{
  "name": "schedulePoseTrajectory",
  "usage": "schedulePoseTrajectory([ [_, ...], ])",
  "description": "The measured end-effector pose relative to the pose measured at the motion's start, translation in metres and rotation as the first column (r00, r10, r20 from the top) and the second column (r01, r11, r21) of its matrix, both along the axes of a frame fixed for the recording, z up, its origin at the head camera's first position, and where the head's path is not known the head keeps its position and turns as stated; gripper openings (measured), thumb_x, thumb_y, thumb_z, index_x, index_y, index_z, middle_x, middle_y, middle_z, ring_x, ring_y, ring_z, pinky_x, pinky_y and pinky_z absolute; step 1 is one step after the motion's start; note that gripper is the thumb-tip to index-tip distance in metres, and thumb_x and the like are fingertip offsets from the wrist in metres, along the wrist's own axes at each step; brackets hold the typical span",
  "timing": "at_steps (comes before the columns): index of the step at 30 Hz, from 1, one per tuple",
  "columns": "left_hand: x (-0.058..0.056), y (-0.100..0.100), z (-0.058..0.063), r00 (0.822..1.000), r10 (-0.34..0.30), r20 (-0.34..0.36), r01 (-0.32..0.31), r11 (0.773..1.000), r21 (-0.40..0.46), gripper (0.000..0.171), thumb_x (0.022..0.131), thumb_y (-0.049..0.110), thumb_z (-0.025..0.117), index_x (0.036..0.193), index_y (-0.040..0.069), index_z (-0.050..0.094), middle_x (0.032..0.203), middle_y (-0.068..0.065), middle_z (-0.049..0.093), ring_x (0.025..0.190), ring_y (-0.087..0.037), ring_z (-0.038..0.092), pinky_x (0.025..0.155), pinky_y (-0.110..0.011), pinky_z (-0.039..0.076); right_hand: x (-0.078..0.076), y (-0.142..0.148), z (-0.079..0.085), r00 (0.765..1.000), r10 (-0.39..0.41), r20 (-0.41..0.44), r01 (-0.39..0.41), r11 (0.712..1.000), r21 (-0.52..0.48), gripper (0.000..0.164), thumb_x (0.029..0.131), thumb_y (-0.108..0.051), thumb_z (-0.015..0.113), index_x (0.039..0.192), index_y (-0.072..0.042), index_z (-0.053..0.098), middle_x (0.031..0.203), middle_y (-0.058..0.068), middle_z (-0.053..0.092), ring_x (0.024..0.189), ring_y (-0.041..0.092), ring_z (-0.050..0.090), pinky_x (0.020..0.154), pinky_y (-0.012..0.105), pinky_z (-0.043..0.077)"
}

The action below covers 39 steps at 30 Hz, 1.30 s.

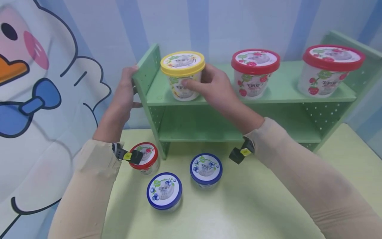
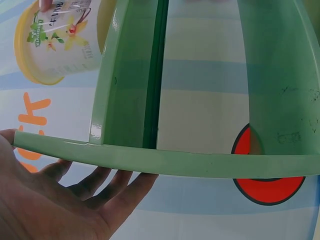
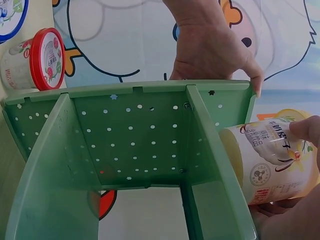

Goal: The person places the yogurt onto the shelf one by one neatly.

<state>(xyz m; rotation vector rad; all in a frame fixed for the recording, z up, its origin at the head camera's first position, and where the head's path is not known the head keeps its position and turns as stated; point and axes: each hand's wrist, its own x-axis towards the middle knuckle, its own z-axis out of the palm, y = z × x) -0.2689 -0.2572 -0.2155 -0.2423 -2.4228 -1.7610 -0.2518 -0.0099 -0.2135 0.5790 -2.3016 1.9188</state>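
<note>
My right hand [image 1: 217,83] grips a yellow-lidded ice cream tub [image 1: 182,74] at the left end of the green shelf's [image 1: 219,101] top board. Its thumb lies across the front of the tub, and the other fingers reach round behind. In the right wrist view the base of that tub [image 3: 265,160] is right at the board. My left hand [image 1: 119,96] rests against the outside of the shelf's left side panel, fingers stretched along it and thumb at its top edge in the left wrist view. Two red-lidded tubs [image 1: 254,73] stand farther right on the top board.
On the pale table [image 1: 238,212] stand a red-lidded tub [image 1: 145,157] by the shelf's left foot and two blue-lidded tubs [image 1: 164,191] in front. A striped wall [image 1: 256,23] backs the shelf, with a cartoon duck [image 1: 38,149] at left.
</note>
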Motion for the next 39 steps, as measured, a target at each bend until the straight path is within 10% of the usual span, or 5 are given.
schedulePoseTrajectory([
  [39, -0.0001, 0.0005, -0.0006, 1.000, 0.016, 0.003, -0.016, 1.000, -0.005, 0.066, 0.094, 0.067, 0.025, 0.132, 0.021, 0.052, 0.129, -0.009, 0.050, 0.127, -0.027, 0.046, 0.092, -0.064, 0.041, -0.0089, 0.0009, 0.0101, 0.996, 0.013, 0.093, -0.024, 0.992, 0.122, 0.061, 0.088, -0.030, 0.076, 0.141, -0.018, 0.050, 0.130, -0.004, 0.059, 0.115, 0.010, 0.055, 0.095, 0.034, 0.046],
])
